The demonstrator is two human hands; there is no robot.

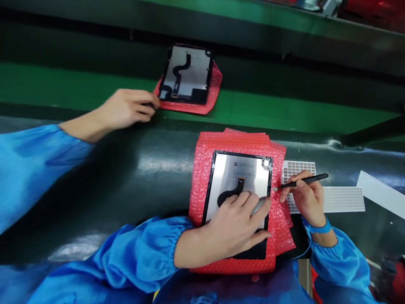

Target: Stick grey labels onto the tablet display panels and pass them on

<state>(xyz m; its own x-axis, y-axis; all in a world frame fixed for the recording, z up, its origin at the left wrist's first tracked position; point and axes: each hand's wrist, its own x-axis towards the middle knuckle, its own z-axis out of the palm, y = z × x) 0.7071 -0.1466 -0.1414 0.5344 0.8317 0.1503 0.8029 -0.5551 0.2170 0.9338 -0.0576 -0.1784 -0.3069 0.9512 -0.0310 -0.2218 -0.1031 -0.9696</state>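
Observation:
Before me a tablet screen [220,179] lies face down, its silver back, black frame and curved black flex cable [225,196] showing. It rests on stacked red bubble-wrap bags [200,169]. My left hand [232,223] lies across the screen's lower half with fingers spread, covering part of the cable. In my right hand [308,198] I hold black tweezers [311,178] between thumb and fingers. Their tips point left and carry a small pale piece [275,189] beside the screen's right edge. A blue wrist strap [320,228] circles my right wrist.
Beneath and beyond my right hand lie sheets of small grid labels [343,199]; a white strip [381,192] is further right. A co-worker's hand [126,107] reaches from the left to another screen [196,69] on red bubble wrap. A shelf edge [284,21] runs across the top.

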